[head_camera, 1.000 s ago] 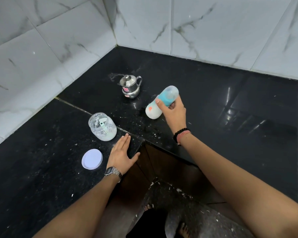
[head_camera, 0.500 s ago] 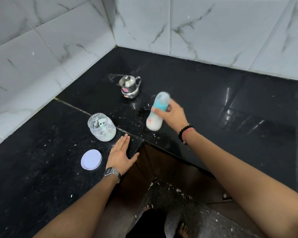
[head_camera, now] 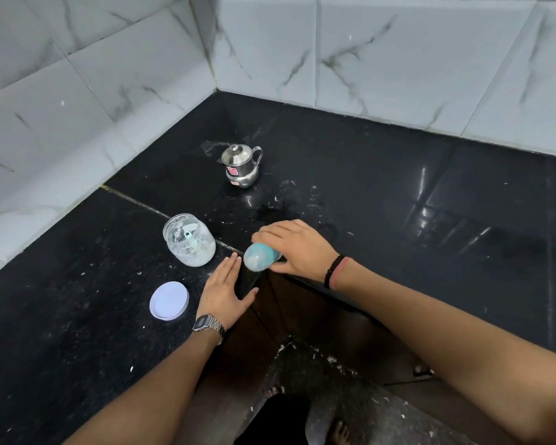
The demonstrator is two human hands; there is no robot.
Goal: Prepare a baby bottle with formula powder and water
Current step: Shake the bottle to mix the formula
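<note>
Since a second ago the right hand (head_camera: 297, 248) has swung the bottle (head_camera: 260, 256) from mid-air near the pot down to the surface's front edge, just beside the left hand (head_camera: 227, 289). Its fingers curl over the bottle's body, gripping it, and the capped end tips toward the camera, blurred. The left hand lies flat on the black surface (head_camera: 398, 200), fingers straight, holding nothing, as before. An open jar (head_camera: 189, 239) with white powder stands just left of the bottle, its white lid (head_camera: 169, 300) lying flat nearer the camera. A small steel pot (head_camera: 240, 165) sits farther back, well apart. White specks dot the surface around the bottle.
</note>
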